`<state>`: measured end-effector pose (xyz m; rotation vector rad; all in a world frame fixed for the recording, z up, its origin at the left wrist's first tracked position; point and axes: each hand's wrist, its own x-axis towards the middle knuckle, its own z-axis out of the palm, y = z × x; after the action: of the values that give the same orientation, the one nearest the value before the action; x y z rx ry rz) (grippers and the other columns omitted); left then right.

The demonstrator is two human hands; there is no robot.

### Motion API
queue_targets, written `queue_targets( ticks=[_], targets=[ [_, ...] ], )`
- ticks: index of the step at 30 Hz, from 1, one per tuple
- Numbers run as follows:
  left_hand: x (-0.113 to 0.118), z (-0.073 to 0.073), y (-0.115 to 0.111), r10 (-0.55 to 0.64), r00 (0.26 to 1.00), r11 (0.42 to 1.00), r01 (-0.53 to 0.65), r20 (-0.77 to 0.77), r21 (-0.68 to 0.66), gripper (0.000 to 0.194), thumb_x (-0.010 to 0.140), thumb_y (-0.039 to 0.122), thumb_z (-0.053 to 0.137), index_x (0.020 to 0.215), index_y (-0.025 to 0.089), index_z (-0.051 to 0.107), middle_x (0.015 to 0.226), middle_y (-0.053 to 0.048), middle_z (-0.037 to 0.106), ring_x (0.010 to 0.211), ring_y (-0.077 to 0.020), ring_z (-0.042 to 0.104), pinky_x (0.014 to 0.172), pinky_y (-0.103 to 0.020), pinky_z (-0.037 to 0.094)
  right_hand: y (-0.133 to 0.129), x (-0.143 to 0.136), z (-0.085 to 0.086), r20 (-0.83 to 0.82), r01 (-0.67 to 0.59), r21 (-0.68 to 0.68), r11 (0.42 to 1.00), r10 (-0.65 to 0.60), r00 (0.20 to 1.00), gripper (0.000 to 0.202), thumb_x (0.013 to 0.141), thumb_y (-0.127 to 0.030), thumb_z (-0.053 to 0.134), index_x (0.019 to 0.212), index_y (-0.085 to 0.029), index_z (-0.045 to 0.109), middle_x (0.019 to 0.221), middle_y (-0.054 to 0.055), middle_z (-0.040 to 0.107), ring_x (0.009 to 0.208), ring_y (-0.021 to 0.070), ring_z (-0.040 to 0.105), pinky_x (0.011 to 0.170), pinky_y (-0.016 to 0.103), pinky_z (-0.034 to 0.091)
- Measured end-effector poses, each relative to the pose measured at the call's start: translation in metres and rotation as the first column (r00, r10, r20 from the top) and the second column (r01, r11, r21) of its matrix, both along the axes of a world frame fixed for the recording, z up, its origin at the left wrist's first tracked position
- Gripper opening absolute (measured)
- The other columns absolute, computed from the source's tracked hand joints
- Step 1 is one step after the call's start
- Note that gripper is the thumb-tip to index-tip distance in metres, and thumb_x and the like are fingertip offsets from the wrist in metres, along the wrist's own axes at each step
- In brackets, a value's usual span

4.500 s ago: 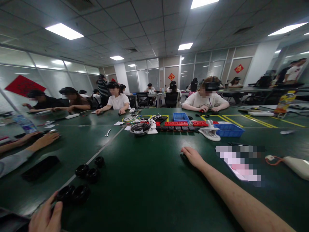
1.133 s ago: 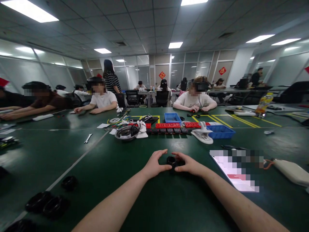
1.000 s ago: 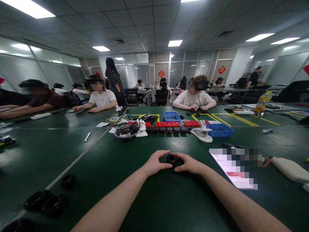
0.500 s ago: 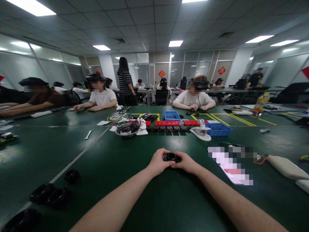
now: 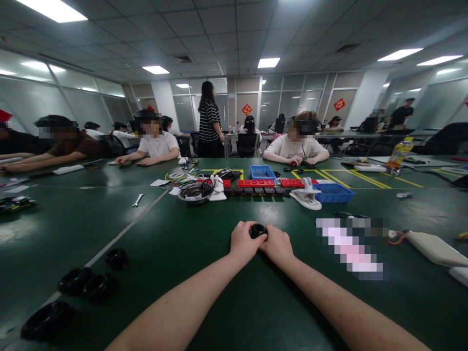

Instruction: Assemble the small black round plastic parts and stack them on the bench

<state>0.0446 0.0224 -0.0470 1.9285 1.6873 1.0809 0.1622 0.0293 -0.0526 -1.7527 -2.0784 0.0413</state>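
Both of my hands meet over the green table [image 5: 226, 302] in front of me. My left hand [image 5: 244, 241] and my right hand [image 5: 277, 245] are closed together around a small black ring-shaped part [image 5: 258, 230], which shows between the thumbs. Most of the part is hidden by my fingers. To my left several more black ring parts [image 5: 86, 285] lie loose on the table, out of reach of either hand.
Across the table stand a metal bowl of cables [image 5: 193, 192], rows of red and black blocks [image 5: 260, 185], two blue bins [image 5: 333, 192] and a white clamp [image 5: 306, 197]. A white device [image 5: 433, 246] lies at right, a wrench [image 5: 138, 199] at left. Other people sit around the table.
My left hand came in from the lower left and joined my right hand on the black part. Both hands have closed tighter around it and drawn slightly nearer.
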Motion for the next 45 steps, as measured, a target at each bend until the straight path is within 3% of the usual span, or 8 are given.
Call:
queue_targets(
  ticks=[5,8,11,13,17,21,33,45],
  targets=[
    [-0.005,0.002,0.002,-0.05,0.999,0.999,0.05,0.011,-0.008,0.034,0.062,0.035,0.063,0.091,0.021,0.056,0.088,-0.003,0.051,0.084,-0.0173,0.05,0.077,-0.029,0.038,0.0,0.004,0.004,-0.007,-0.041,-0.059,0.997,0.041,0.999,0.029,0.066,-0.043,0.054,0.075,-0.016,0.05,0.079,0.009,0.059,0.076,0.0245,0.053,0.064,0.033,0.032],
    [-0.014,0.005,0.005,-0.187,0.982,0.982,0.188,0.037,-0.028,0.036,0.061,0.033,0.064,0.093,0.02,0.056,0.087,-0.002,0.05,0.08,-0.0157,0.05,0.073,-0.026,0.04,0.006,0.015,0.004,-0.196,-0.228,-0.113,0.967,0.203,0.959,0.04,0.061,-0.041,0.059,0.092,-0.017,0.05,0.09,0.007,0.058,0.082,0.0227,0.053,0.069,0.032,0.036],
    [-0.023,0.01,0.009,-0.373,0.926,0.925,0.376,0.056,-0.063,0.039,0.06,0.034,0.065,0.095,0.02,0.057,0.085,-0.001,0.05,0.074,-0.0136,0.049,0.066,-0.024,0.041,0.011,0.027,0.007,-0.41,-0.49,-0.151,0.859,0.397,0.821,0.059,0.057,-0.032,0.066,0.11,-0.019,0.043,0.104,0.006,0.055,0.093,0.0218,0.05,0.079,0.033,0.036],
    [-0.028,0.012,0.012,-0.448,0.892,0.888,0.451,0.059,-0.085,0.04,0.059,0.034,0.066,0.096,0.02,0.057,0.085,-0.002,0.05,0.073,-0.0135,0.049,0.065,-0.023,0.041,0.014,0.033,0.011,-0.504,-0.602,-0.189,0.776,0.45,0.737,0.065,0.055,-0.027,0.067,0.114,-0.019,0.042,0.109,0.005,0.053,0.098,0.0221,0.049,0.084,0.036,0.035],
    [-0.031,0.015,0.014,-0.515,0.854,0.846,0.52,0.073,-0.117,0.042,0.059,0.033,0.066,0.098,0.021,0.057,0.087,-0.002,0.051,0.077,-0.015,0.05,0.068,-0.025,0.041,0.016,0.038,0.02,-0.607,-0.69,-0.295,0.661,0.428,0.669,0.055,0.058,-0.021,0.065,0.11,-0.018,0.048,0.105,0.004,0.056,0.095,0.0212,0.051,0.085,0.036,0.036],
    [-0.03,0.016,0.013,-0.541,0.836,0.827,0.549,0.098,-0.121,0.042,0.059,0.032,0.066,0.099,0.022,0.057,0.087,-0.002,0.051,0.079,-0.0155,0.051,0.071,-0.026,0.04,0.018,0.039,0.023,-0.648,-0.716,-0.351,0.603,0.396,0.651,0.045,0.061,-0.02,0.063,0.104,-0.017,0.053,0.095,0.002,0.06,0.088,0.0202,0.054,0.08,0.034,0.039],
    [-0.028,0.018,0.01,-0.499,0.861,0.852,0.509,0.101,-0.123,0.043,0.058,0.034,0.067,0.097,0.019,0.058,0.09,-0.003,0.053,0.077,-0.0151,0.05,0.067,-0.025,0.04,0.019,0.039,0.019,-0.669,-0.711,-0.336,0.617,0.375,0.642,0.038,0.06,-0.02,0.063,0.097,-0.017,0.056,0.089,0.0,0.06,0.082,0.018,0.054,0.073,0.029,0.041],
    [-0.024,0.013,0.008,-0.392,0.917,0.912,0.397,0.07,-0.101,0.041,0.054,0.036,0.069,0.089,0.017,0.058,0.084,-0.002,0.05,0.072,-0.0139,0.049,0.064,-0.024,0.041,0.02,0.032,0.006,-0.624,-0.597,-0.298,0.745,0.321,0.712,0.031,0.053,-0.023,0.068,0.079,-0.015,0.053,0.066,-0.004,0.052,0.062,0.0117,0.048,0.055,0.021,0.036]
  ],
)
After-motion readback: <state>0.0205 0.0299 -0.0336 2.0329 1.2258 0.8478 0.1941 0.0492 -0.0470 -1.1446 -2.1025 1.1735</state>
